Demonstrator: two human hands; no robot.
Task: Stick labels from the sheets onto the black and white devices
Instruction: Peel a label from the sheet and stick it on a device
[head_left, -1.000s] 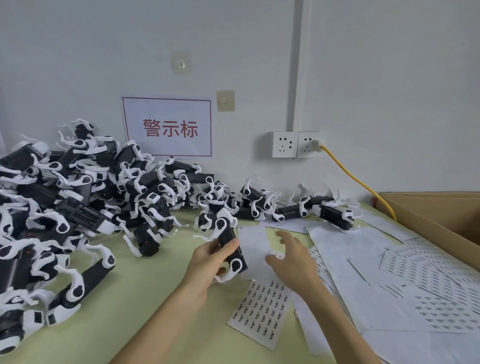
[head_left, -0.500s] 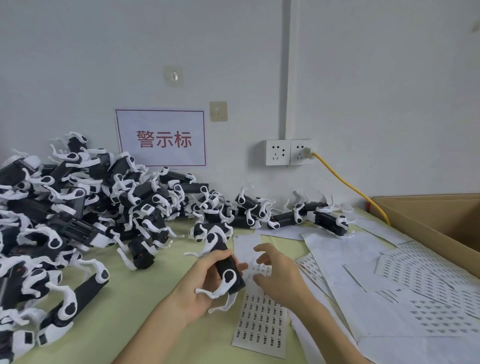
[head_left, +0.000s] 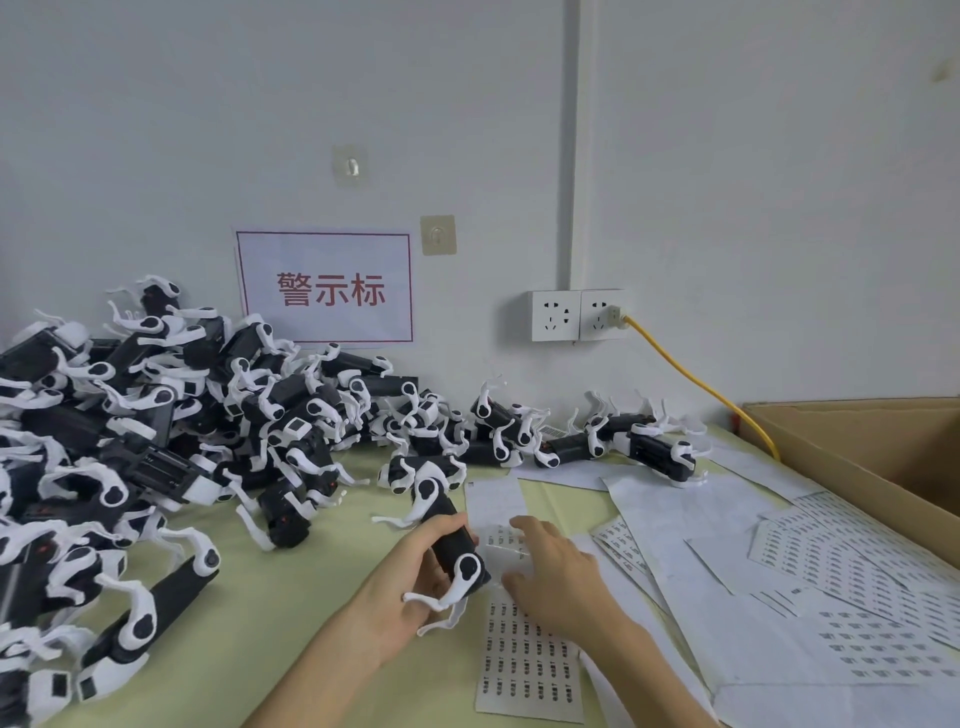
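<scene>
pale green tabletop (head_left: 291, 597): work surface set against a white wall.
left hand (head_left: 410, 587): just above the table, fingers and thumb curled round the held device, gripping its black body.
held device (head_left: 457, 544): black bar with white rounded ends and thin white prongs. it is tilted, with the far end toward the wall and the near end by the left edge of the label sheet.
right hand (head_left: 556, 577): palm down on the label sheet, just beside the held device. fingers (head_left: 527, 527) are bent and close together, tips on the paper. whether they pinch a label cannot be told from where i stand.
label sheet (head_left: 530, 660): white strip lying flat, printed with rows of small dark labels, partly under the right hand.
device pile (head_left: 156, 441): many black and white devices heaped at the left against the wall, prongs tangled.
device row (head_left: 519, 431): a thinner line of the same devices along the foot of the wall, right of the pile.
loose sheets (head_left: 831, 582): further label sheets and blank paper, overlapping, right of the right hand.
cardboard box (head_left: 857, 452): open, at the table's right edge, beside the loose sheets.
wall sockets (head_left: 576, 314): double white plate. a yellow cable (head_left: 691, 379) is plugged into the right one and slants down toward the box.
sign (head_left: 327, 288): white paper, red border, red characters, above the pile.
</scene>
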